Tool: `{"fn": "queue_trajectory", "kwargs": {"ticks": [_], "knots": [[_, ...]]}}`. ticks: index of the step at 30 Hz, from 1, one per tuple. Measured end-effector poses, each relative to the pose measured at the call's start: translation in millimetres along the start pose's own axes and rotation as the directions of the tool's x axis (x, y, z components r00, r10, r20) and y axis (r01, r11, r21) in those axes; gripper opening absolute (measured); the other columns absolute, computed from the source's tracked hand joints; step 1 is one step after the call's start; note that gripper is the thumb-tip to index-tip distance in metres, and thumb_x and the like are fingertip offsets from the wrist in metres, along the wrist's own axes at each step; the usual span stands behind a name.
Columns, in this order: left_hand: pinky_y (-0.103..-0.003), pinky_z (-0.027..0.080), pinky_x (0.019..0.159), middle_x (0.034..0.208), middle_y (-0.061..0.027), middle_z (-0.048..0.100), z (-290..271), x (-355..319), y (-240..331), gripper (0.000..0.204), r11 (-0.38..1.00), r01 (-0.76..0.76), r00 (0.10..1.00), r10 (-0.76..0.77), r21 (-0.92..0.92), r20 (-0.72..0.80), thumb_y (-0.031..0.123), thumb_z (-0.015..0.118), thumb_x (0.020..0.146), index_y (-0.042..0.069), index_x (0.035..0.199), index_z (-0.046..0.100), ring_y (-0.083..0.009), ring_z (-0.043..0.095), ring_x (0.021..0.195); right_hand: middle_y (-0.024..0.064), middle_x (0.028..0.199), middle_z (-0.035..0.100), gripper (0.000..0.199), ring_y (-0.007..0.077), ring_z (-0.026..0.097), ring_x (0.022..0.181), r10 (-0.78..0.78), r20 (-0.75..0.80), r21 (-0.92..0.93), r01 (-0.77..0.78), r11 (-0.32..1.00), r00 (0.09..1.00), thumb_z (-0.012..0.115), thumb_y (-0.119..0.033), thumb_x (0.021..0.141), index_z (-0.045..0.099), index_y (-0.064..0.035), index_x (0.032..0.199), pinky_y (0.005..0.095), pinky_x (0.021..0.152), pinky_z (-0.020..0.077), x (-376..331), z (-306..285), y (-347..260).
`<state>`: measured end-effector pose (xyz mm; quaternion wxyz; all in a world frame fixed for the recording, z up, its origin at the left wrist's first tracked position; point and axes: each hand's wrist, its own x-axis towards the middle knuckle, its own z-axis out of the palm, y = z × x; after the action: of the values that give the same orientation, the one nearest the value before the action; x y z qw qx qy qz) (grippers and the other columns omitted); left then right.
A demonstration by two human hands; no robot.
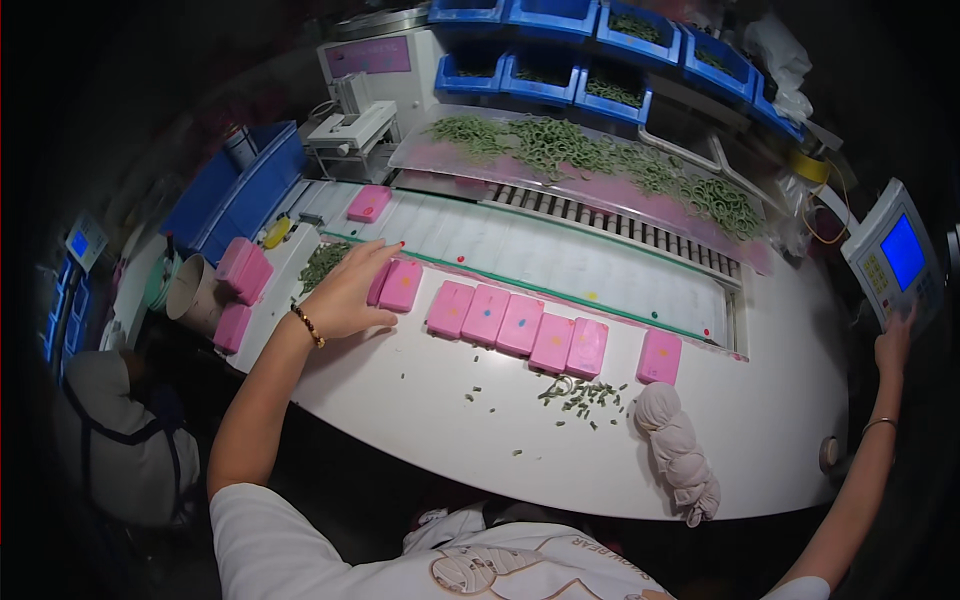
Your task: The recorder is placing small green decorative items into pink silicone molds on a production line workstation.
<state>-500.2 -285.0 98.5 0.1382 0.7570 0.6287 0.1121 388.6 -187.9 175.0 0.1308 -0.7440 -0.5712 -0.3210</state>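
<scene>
My left hand (350, 288) is open, with thumb and fingers spread beside two pink rectangular blocks (403, 286) at the left of the white table. It looks apart from them, but the inner block is partly hidden by the hand. To its right stands a row of several pink blocks (484, 313), some with coloured dots, and a single pink block (660, 357) lies apart. At the far right, my right hand (897, 335) has a finger stretched to the keypad of a control panel (893, 256) with a blue screen. That hand holds nothing visible.
Behind the blocks runs a white conveyor belt (520, 248) with a pink block on it. Beyond lies a tray of green rings (570, 148) below blue bins (540, 75). Small green pieces (585, 398) and a bundled cloth (678, 445) lie near the front edge. A person (130, 440) sits at left.
</scene>
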Motion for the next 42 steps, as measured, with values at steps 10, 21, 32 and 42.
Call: {"fn": "queue_trajectory", "kwargs": {"ticks": [10, 21, 32, 42], "knots": [[-0.041, 0.030, 0.114, 0.148, -0.0242, 0.033, 8, 12, -3, 0.081, 0.997, -0.060, 0.998, 0.058, -0.057, -0.028, 0.031, 0.076, 0.078, 0.002, 0.143, 0.039, -0.0375, 0.033, 0.138, 0.0493, 0.139, 0.025, 0.025, 0.0542, 0.026, 0.135, 0.044, 0.139, 0.162, -0.067, 0.985, 0.989, 0.059, -0.006, 0.075, 0.069, 0.0083, 0.094, 0.0454, 0.116, 0.0270, 3, -30, -10], [-0.040, 0.033, 0.111, 0.142, -0.0252, 0.041, 18, 53, 1, 0.062, 0.983, -0.121, 0.990, 0.109, -0.135, -0.092, 0.035, 0.064, 0.090, -0.002, 0.137, 0.046, -0.0375, 0.040, 0.133, 0.0419, 0.147, 0.019, 0.038, 0.0473, 0.021, 0.140, -0.047, -0.050, 0.255, 0.058, 0.965, 0.998, 0.063, -0.005, 0.075, 0.064, -0.0005, 0.113, 0.0548, 0.113, 0.0262, -6, -56, -47], [-0.045, 0.034, 0.110, 0.143, -0.0209, 0.041, 30, 143, -24, 0.058, 0.949, 0.294, 0.940, -0.265, 0.114, -0.217, 0.034, 0.058, 0.092, 0.001, 0.138, 0.045, -0.0357, 0.038, 0.134, 0.0172, 0.136, 0.049, 0.027, 0.0246, 0.060, 0.095, -0.385, 0.209, 0.678, 0.150, 0.719, 0.899, 0.064, 0.003, 0.080, 0.059, -0.0022, 0.106, 0.0338, 0.083, 0.0481, -174, -168, -304], [-0.044, 0.044, 0.103, 0.141, -0.0183, 0.048, 36, 221, -61, 0.043, 0.833, 0.489, 0.867, -0.431, 0.258, -0.251, 0.031, 0.051, 0.096, 0.004, 0.130, 0.055, -0.0388, 0.051, 0.125, 0.0238, 0.132, 0.050, 0.051, 0.0405, 0.053, 0.117, -0.524, 0.292, 0.851, 0.034, 0.524, 0.800, 0.073, -0.011, 0.076, 0.056, 0.0004, 0.122, 0.0440, 0.099, 0.0432, -247, -193, -331]]}}
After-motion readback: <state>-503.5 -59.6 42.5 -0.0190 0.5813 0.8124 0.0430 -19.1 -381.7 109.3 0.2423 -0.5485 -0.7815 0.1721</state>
